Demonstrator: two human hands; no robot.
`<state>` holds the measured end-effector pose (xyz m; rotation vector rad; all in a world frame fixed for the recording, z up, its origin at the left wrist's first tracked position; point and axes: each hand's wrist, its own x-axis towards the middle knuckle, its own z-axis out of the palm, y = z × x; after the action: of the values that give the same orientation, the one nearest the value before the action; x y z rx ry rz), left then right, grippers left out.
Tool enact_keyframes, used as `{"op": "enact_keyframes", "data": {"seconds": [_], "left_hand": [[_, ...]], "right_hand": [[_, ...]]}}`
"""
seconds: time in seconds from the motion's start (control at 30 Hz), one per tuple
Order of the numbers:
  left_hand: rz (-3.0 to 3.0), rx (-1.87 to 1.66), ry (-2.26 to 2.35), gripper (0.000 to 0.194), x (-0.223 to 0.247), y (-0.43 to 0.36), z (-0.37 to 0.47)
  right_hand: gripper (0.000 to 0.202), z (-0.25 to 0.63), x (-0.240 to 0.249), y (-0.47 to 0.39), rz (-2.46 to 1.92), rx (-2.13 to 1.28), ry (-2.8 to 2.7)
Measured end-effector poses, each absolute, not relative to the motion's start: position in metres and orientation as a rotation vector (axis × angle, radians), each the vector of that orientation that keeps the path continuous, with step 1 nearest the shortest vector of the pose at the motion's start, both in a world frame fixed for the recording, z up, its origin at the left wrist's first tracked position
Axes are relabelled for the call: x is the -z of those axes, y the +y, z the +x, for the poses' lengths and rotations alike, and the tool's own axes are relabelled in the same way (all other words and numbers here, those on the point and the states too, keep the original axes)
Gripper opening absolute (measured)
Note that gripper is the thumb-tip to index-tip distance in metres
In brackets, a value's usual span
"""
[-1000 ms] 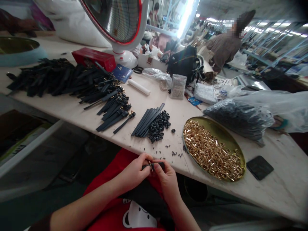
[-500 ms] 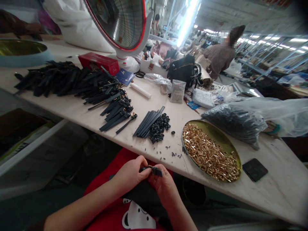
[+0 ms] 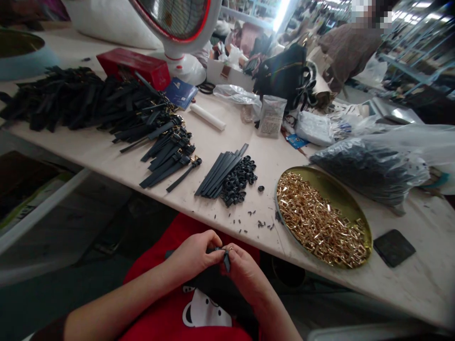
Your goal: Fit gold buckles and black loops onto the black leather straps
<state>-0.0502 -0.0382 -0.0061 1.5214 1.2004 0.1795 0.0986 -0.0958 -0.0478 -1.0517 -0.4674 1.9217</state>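
Over my lap, a dark strap (image 3: 226,261) is pinched between both hands, its short end pointing down between the fingertips. My left hand (image 3: 199,253) is closed on the strap from the left. My right hand (image 3: 245,271) grips it from the right, and a small gold buckle (image 3: 231,248) shows at those fingertips, partly hidden. On the table beyond lie flat dark straps (image 3: 219,173) beside a heap of small black loops (image 3: 239,181). To the right, a round tray (image 3: 329,182) holds many gold buckles (image 3: 320,220).
A large pile of dark straps with buckles (image 3: 81,102) covers the table's left side. Behind it stand a red box (image 3: 133,68) and a round heater (image 3: 174,19). A plastic bag (image 3: 373,163) and a black square pad (image 3: 394,247) lie at right. A person (image 3: 350,49) is farther back.
The strap's short end, which stuck out to the right, now points down between my fingers. The buckle has shifted toward my right fingertips. My view has tilted lower.
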Motion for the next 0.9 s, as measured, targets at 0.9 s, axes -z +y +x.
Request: {"op": "enact_keyframes", "data": {"seconds": [0.9], "left_hand": [[0.991,-0.067,0.957,0.030,0.011,-0.076,-0.067]], "right_hand": [[0.006,0.110,0.034,-0.137,-1.437,-1.385,-1.659]]}}
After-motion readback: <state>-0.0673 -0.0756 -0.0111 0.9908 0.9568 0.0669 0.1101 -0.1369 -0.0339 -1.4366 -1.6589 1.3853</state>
